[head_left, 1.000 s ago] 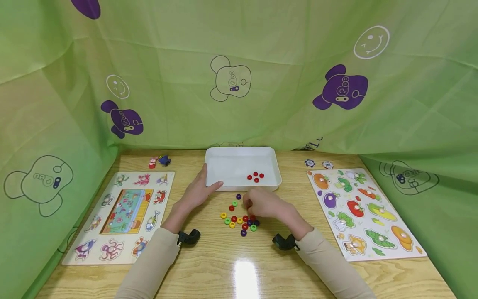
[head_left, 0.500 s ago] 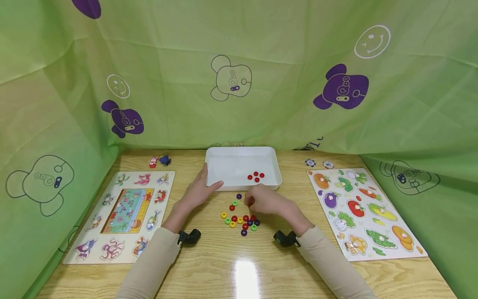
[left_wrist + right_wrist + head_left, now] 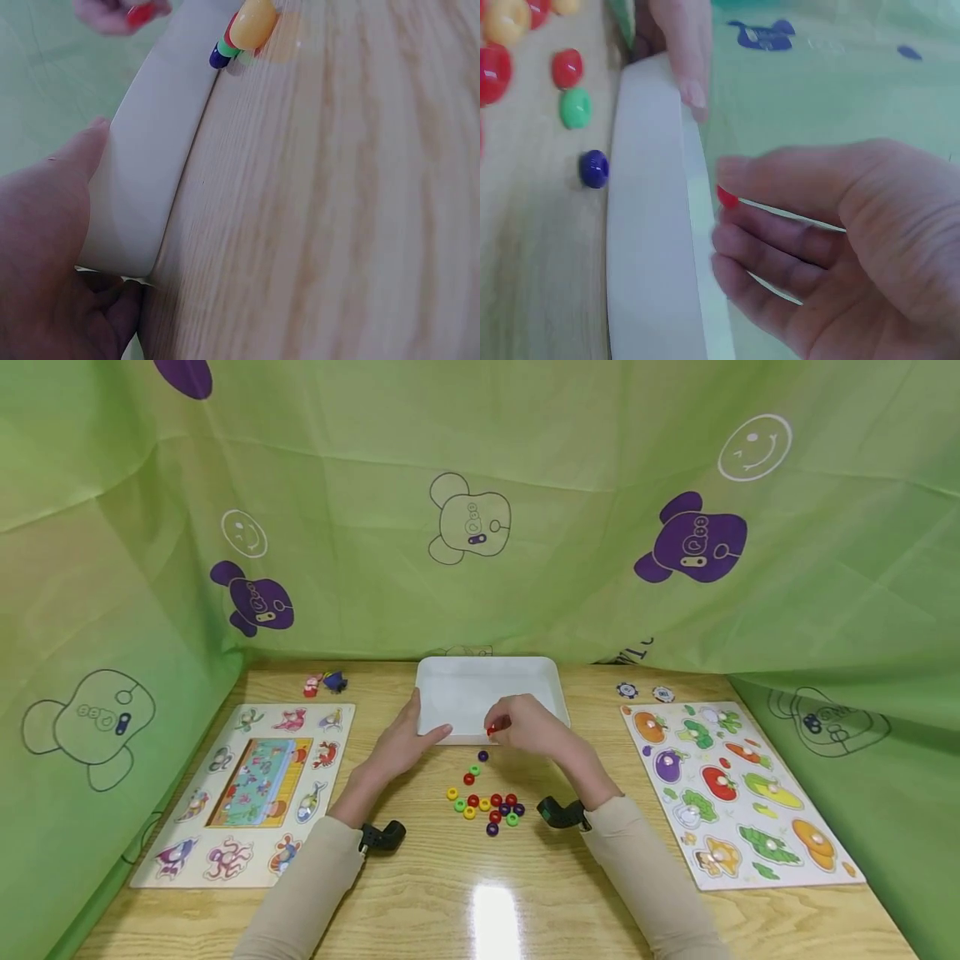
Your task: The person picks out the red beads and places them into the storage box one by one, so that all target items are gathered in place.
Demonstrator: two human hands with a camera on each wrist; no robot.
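My left hand (image 3: 399, 745) grips the near left corner of a white tray (image 3: 459, 681), its thumb over the rim in the left wrist view. My right hand (image 3: 534, 727) is above the tray's near side and pinches a small red bead (image 3: 727, 196) between thumb and fingertips. Other red beads seen in the tray earlier are hidden behind this hand in the head view. On the table in front of the tray lie loose beads: a dark purple bead (image 3: 483, 756) closest to it, a green bead (image 3: 474, 771), a red bead (image 3: 468, 779) and several more in mixed colours.
A sea-animal puzzle board (image 3: 225, 852) lies at the left, a vegetable puzzle board (image 3: 660, 810) at the right. Two small figurines (image 3: 324, 683) sit at the back left. Two poker chips (image 3: 645, 692) lie at the back right. Green printed cloth (image 3: 360, 568) surrounds the table.
My right hand has lifted from beside the loose beads and moved forward over the tray, with a red bead pinched in it. My left hand has stayed at the tray's corner.
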